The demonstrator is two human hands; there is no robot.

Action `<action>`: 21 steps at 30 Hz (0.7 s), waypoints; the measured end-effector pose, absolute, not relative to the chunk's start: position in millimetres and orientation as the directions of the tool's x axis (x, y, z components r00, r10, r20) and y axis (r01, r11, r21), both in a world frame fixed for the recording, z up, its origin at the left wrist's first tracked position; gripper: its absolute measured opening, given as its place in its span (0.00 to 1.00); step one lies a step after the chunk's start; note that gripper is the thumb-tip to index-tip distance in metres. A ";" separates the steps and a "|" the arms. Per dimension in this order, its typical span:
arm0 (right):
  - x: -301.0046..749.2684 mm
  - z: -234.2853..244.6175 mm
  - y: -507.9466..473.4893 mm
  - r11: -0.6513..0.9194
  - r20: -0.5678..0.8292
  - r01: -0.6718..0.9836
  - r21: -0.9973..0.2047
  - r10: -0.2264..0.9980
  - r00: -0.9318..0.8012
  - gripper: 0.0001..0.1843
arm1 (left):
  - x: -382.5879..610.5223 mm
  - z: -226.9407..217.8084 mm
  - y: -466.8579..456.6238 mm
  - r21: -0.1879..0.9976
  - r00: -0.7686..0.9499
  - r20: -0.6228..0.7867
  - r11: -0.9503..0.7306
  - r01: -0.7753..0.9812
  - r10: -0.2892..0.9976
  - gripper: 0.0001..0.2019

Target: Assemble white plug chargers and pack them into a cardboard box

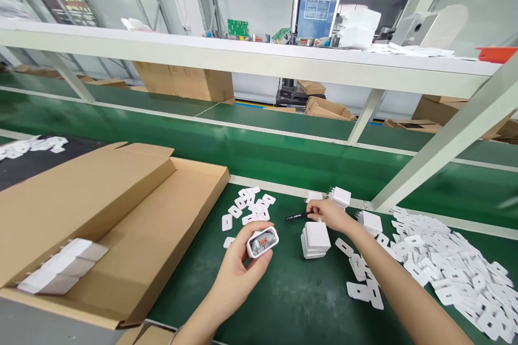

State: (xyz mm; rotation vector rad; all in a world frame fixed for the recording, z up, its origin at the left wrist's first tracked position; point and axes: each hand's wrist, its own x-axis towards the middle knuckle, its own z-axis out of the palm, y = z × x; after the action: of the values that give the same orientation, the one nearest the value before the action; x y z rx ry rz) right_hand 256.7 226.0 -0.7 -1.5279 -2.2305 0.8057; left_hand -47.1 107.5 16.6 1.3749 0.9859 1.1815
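My left hand (pixel 246 259) grips a white charger housing (pixel 262 242) with its open end facing me; grey and orange parts show inside. My right hand (pixel 327 213) reaches to the back of the bench, its fingers closed on the end of a black pen (pixel 297 216). Just behind that hand are white chargers (pixel 340 197) with metal prongs. A stack of white charger blocks (pixel 315 238) stands in front of it. Small white slotted plates (pixel 251 206) lie loose beyond my left hand, and more slotted plates (pixel 359 291) lie below my right forearm.
An open cardboard box (pixel 174 210) on the left holds several white chargers (pixel 62 269). A large heap of white plates (pixel 449 259) spreads over the right side. A white shelf (pixel 243 54) with a slanting post (pixel 445 135) spans the bench. Another charger (pixel 370 222) lies near the post.
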 end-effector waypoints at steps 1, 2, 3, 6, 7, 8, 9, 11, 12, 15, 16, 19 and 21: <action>260.8 6.2 222.9 0.263 -0.027 0.735 -0.625 0.934 -0.357 0.06 | -46.0 17.7 106.0 0.991 0.187 0.137 -0.133 -0.034 0.973 0.16; 264.7 14.4 219.0 0.263 0.004 0.726 -0.636 0.941 -0.338 0.09 | -45.1 18.9 104.4 0.991 0.197 0.136 -0.132 -0.034 0.971 0.16; 268.2 23.8 214.4 0.264 0.041 0.710 -0.653 0.948 -0.315 0.12 | -44.2 20.2 102.8 0.990 0.209 0.138 -0.134 -0.035 0.968 0.16; 272.3 54.9 197.5 0.223 0.124 0.582 -0.782 0.971 -0.205 0.19 | -41.4 23.7 98.7 0.988 0.239 0.154 -0.147 -0.048 0.959 0.15; 270.9 64.8 191.0 0.203 0.139 0.504 -0.840 0.977 -0.161 0.20 | -40.1 24.5 97.6 0.987 0.246 0.159 -0.151 -0.052 0.956 0.15; 268.0 73.9 184.2 0.185 0.150 0.414 -0.891 0.982 -0.117 0.21 | -38.6 25.2 96.7 0.987 0.250 0.163 -0.155 -0.052 0.954 0.15; 263.8 81.8 177.1 0.172 0.156 0.326 -0.930 0.985 -0.075 0.22 | -36.8 25.7 96.0 0.986 0.255 0.169 -0.162 -0.048 0.952 0.16; 252.2 94.0 161.8 0.163 0.165 0.190 -0.968 0.986 -0.005 0.21 | -32.8 26.6 94.9 0.982 0.263 0.187 -0.187 -0.028 0.946 0.17; 245.2 98.3 153.6 0.158 0.163 0.139 -0.978 0.986 0.023 0.21 | -30.7 27.1 94.5 0.980 0.263 0.196 -0.201 -0.011 0.945 0.17; 221.6 105.5 128.3 0.173 0.178 0.083 -0.981 0.983 0.048 0.21 | -24.7 30.3 93.0 0.966 0.234 0.235 -0.253 0.049 0.943 0.18; 213.0 106.3 120.1 0.207 0.213 0.101 -0.973 0.976 0.047 0.22 | -23.0 31.9 92.4 0.959 0.220 0.253 -0.274 0.068 0.942 0.19; 185.8 105.6 99.2 0.341 0.357 0.203 -0.918 0.933 0.048 0.23 | -19.5 37.8 90.2 0.929 0.199 0.329 -0.355 0.108 0.923 0.21; 168.2 103.2 90.3 0.402 0.421 0.199 -0.894 0.905 0.059 0.18 | -18.3 41.7 87.8 0.905 0.199 0.385 -0.411 0.110 0.901 0.23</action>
State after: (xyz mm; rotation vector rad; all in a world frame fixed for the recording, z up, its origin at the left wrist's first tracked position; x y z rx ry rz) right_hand 168.2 90.3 103.2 -1.0577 -1.4365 0.7256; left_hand -18.3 87.8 41.7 1.7006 0.9603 1.2907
